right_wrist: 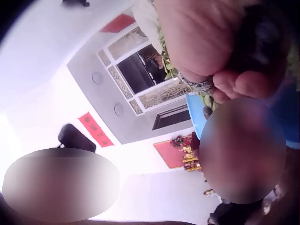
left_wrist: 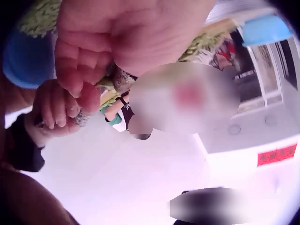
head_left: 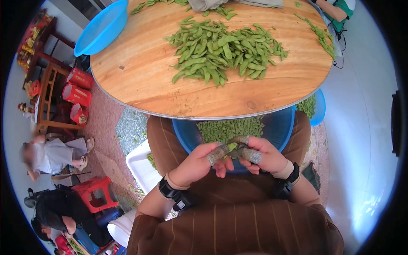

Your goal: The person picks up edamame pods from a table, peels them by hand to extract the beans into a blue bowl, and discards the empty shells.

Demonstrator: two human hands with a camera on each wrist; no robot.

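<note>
Between the two hands is a green edamame pod [head_left: 232,147], partly hidden by the fingers. My left hand [head_left: 196,165] pinches it from one side, my right hand [head_left: 270,160] from the other, their fingertips nearly meeting. Grey knitted finger covers [head_left: 217,154] are worn on the thumbs and forefingers. Directly below and beyond the hands, a blue basin [head_left: 180,132] sits at the lap and holds many shelled green beans [head_left: 231,128]. In the left wrist view, a bit of the pod [left_wrist: 107,84] shows among the fingers.
A round wooden table [head_left: 136,80] bears a heap of edamame pods [head_left: 221,49]. An empty blue bowl [head_left: 102,29] stands at its left edge. Another blue basin [head_left: 321,108] with pods is at the right below it. On the left are a white tub [head_left: 142,163] and a red stool [head_left: 95,193].
</note>
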